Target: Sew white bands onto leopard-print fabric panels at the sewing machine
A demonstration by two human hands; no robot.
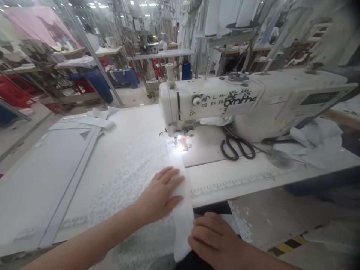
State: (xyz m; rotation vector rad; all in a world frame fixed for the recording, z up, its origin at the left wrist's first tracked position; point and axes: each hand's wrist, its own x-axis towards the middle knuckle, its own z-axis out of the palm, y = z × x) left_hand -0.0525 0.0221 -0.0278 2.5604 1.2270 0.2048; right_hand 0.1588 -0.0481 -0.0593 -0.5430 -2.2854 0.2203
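Under the lit needle area (pixel 176 143) of a white sewing machine (pixel 208 95) runs a pale fabric with a grey leopard-like print (pixel 126 180). A plain white band (pixel 182 225) forms its right edge and hangs over the table's front edge. My left hand (pixel 160 193) lies on the fabric beside the band, fingers stretched forward, a short way in front of the needle. Lower and to the right, my right hand (pixel 213 238) has its fingers curled at the band's edge, gripping it below the tabletop. Its thumb is hidden.
Black-handled scissors (pixel 237 148) rest against the machine's base. A printed ruler scale (pixel 230 184) runs along the table's front. Folded white strips (pixel 95 120) lie at the left, and crumpled fabric (pixel 317 138) at the right. Thread cones (pixel 212 17) stand behind the machine.
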